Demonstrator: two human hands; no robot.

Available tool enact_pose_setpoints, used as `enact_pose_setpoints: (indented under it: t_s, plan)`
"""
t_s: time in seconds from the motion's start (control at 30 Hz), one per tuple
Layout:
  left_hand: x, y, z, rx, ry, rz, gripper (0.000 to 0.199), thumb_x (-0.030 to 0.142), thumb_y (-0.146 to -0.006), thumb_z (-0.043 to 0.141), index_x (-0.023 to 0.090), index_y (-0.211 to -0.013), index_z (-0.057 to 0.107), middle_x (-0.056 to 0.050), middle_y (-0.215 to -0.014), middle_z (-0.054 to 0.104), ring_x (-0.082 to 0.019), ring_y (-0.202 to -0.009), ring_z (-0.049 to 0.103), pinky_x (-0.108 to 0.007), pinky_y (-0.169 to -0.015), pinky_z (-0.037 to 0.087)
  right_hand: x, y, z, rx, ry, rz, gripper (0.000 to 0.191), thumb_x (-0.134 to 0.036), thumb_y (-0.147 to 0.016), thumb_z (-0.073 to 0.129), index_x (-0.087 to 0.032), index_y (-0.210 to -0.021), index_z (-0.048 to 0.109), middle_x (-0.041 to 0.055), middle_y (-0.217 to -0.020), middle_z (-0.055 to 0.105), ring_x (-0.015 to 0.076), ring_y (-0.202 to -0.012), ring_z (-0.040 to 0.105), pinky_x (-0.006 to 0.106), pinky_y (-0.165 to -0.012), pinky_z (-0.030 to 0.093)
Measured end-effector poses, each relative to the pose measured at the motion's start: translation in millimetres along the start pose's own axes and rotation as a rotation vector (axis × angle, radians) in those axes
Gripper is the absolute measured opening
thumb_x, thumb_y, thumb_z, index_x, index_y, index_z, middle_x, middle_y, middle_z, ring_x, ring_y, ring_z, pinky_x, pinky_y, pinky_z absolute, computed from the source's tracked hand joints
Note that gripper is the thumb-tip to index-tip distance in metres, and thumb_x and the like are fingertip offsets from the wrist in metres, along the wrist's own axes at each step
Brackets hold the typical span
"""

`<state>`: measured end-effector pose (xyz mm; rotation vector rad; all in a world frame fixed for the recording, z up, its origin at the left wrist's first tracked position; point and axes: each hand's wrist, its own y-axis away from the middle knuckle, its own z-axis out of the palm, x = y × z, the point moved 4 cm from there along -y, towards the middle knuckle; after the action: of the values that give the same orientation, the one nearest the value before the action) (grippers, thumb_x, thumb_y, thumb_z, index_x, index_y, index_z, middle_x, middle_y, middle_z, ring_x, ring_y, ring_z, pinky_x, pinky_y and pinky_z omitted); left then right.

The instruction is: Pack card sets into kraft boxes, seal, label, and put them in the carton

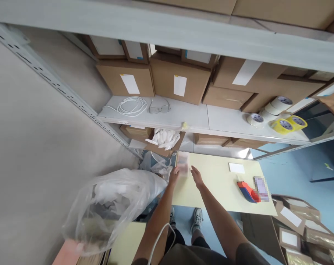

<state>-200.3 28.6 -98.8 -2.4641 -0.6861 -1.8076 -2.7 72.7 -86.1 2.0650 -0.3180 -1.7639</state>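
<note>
A translucent plastic box [183, 162] with something pinkish inside lies near the left end of the pale yellow table [213, 187]. My left hand [174, 175] is at its left edge, with the fingers bent against the side. On the other side, my right hand [196, 176] is just off the box's right edge, fingers stretched out and holding nothing. What exactly the box contains is blurred.
A red and blue tape dispenser [248, 191], a pixelated flat item [261, 188] and a white card [236, 168] lie on the table's right part. A large clear plastic bag [114, 198] bulges at left. Shelves hold cartons [180, 79], glasses [159, 108] and tape rolls [283, 126].
</note>
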Motion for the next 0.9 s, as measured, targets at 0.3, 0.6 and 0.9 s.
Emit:
enact_pose_setpoints:
  t_s: [0.3, 0.6, 0.9]
  plan:
    - [30.6, 88.0, -49.9, 0.115, 0.034, -0.051, 0.05, 0.037, -0.1, 0.05, 0.02, -0.146, 0.06, -0.015, -0.153, 0.06, -0.029, -0.136, 0.061, -0.044, -0.113, 0.05, -34.4, 71.6, -38.9, -0.044, 0.085, -0.287, 0.07, -0.066, -0.085, 0.067, -0.028, -0.143, 0.065, 0.0133, -0.155, 0.058, 0.0367, -0.143, 0.055, 0.054, -0.11, 0.052]
    - [80.8, 198.8, -54.7, 0.38, -0.11, 0.011, 0.051, 0.04, -0.1, 0.054, 0.024, -0.149, 0.058, -0.01, -0.158, 0.055, -0.026, -0.148, 0.049, -0.044, -0.126, 0.036, -69.7, 91.4, -38.5, -0.366, 0.309, -0.555, 0.07, -0.059, -0.094, 0.055, -0.026, -0.155, 0.052, 0.0128, -0.161, 0.052, 0.0331, -0.148, 0.049, 0.055, -0.116, 0.047]
    - [59.4, 352.4, -99.1, 0.697, -0.079, -0.146, 0.055, 0.041, -0.099, 0.058, 0.027, -0.152, 0.056, -0.008, -0.161, 0.053, -0.026, -0.151, 0.046, -0.047, -0.124, 0.04, -42.8, 182.3, 26.8, -0.764, 0.371, -0.551, 0.071, -0.061, -0.092, 0.056, -0.026, -0.154, 0.053, 0.0117, -0.161, 0.051, 0.0333, -0.15, 0.047, 0.052, -0.116, 0.049]
